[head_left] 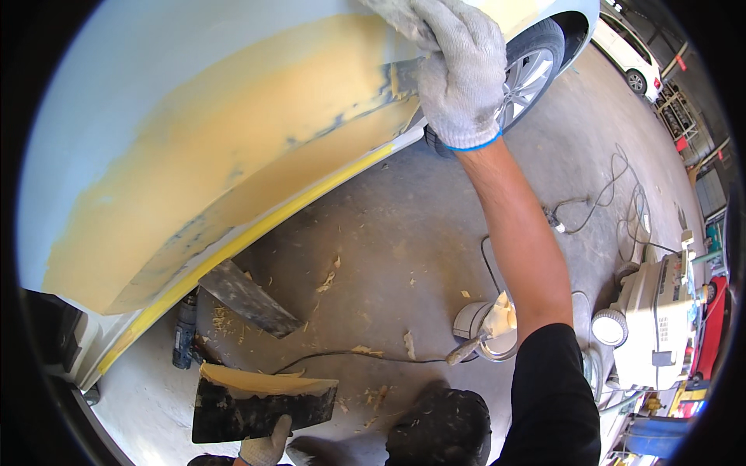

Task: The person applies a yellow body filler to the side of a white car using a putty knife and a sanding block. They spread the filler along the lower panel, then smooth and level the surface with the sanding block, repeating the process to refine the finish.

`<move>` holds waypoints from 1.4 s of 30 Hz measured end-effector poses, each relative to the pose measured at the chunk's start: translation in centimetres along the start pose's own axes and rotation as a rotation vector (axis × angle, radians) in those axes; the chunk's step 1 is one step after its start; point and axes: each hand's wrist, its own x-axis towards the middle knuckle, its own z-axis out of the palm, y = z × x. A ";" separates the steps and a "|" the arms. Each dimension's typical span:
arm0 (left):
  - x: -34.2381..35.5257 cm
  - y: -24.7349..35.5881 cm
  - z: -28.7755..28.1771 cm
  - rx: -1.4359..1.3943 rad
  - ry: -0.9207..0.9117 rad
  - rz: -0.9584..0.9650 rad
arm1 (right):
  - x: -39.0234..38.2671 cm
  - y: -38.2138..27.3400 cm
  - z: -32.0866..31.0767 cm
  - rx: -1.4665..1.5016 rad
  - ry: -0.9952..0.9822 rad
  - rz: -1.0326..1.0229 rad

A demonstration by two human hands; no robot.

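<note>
Car panel (225,140) with yellow filler (311,93), lying ahead of the left fingers and against the right ones

Nearest, the gloved left hand (266,449) holds a black board (256,413): its thumb rests on top, and the other fingers are hidden. Pale yellow paste (264,379) lies along the far edge of the board, ahead of this thumb. To the right of the left fingers, on the floor (404,241), stands a white pot (468,320) with a spatula (468,349) across its rim. Ahead of the same fingers, past the board, are a dark power tool (184,334) and a long grey strip (252,299).

Farther, the gloved right hand (465,78) is raised to the panel, its fingers close together. Just left of them is a grey patch (404,78); I cannot tell whether they grip a blade there. Right of these fingers is a wheel (536,71), and farthest in this direction a white car (622,40).
</note>
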 end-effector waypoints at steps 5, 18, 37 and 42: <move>0.2 0.3 -0.1 -0.030 0.036 -0.007 | -0.3 -0.5 1.7 -0.010 0.000 0.038; 0.0 -0.4 -0.2 0.035 0.029 0.033 | -0.1 0.3 -1.1 -0.033 -0.081 -0.033; 0.7 1.3 -0.4 -0.273 -0.072 -0.455 | -1.7 1.3 1.3 -0.031 -0.100 -0.121; 1.0 0.8 -0.5 -0.143 -0.092 -0.318 | -7.4 -0.4 -0.1 -0.024 -0.258 -0.046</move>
